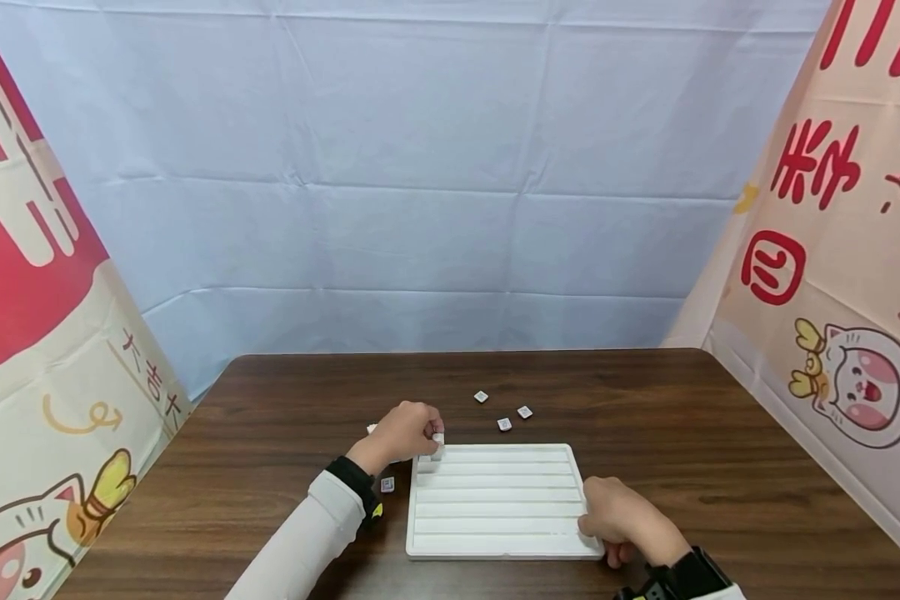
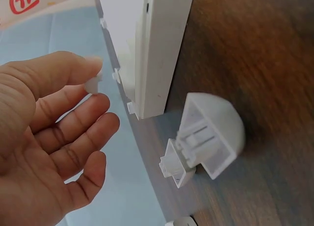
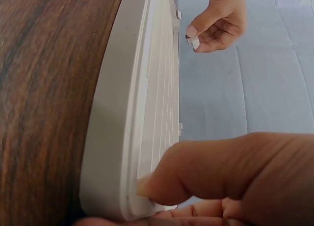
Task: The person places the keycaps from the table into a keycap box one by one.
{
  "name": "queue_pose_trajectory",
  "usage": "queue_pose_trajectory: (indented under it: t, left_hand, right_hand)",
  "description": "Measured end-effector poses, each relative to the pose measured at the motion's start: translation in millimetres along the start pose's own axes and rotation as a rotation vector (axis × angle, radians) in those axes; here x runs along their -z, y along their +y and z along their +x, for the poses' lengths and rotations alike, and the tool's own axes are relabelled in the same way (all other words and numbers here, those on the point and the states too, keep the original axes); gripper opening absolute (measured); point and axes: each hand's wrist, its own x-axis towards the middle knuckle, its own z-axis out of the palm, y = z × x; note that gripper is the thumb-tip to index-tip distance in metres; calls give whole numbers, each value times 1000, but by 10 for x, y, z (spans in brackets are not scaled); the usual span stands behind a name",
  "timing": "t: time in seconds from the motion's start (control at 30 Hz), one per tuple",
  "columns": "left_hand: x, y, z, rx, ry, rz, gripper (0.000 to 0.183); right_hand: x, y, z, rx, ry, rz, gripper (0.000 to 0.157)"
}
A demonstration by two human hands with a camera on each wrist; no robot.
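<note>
My left hand (image 1: pixel 403 433) pinches a small white keycap-like piece (image 2: pixel 92 85) between thumb and forefinger, just above the far left corner of a white ridged board (image 1: pixel 495 490). The other left fingers are loosely bent. My right hand (image 1: pixel 621 515) grips the board's near right corner, its thumb on the top rim and its fingers underneath or beside the edge. In the left wrist view, two hollow white pieces, one larger (image 2: pixel 228 120) and one smaller (image 2: pixel 185 177), show their open undersides beside the board. The right wrist view shows the held piece (image 3: pixel 195 42) at the board's far end.
Beyond the board lie three small white tiles, one farthest back (image 1: pixel 481 397), one to the right (image 1: pixel 524 412) and one nearer (image 1: pixel 504 424). Another tile (image 1: pixel 387 484) is by the left wrist. All rest on a dark wooden table (image 1: pixel 300 392). Cloth hangs around it.
</note>
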Motion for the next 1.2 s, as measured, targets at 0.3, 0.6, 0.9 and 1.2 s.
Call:
queue_pose_trajectory:
  t: [0.3,0.6,0.9,1.2]
  left_hand:
    - [-53,9,-11,26,-19,-14,10]
    - [-72,28,-21,40,-26,5,9]
    - [-138,1,-16,35,-57,39,10]
    - [-114,9,-34,40,-48,34,10]
  right_hand:
    - [-7,5,-5,-2,8,6,11]
    - [-15,17,13,-4,-1,7,9]
    - [-19,12,3,-12,-4,1,7]
    - [-13,7,4,-5,12,-2,11]
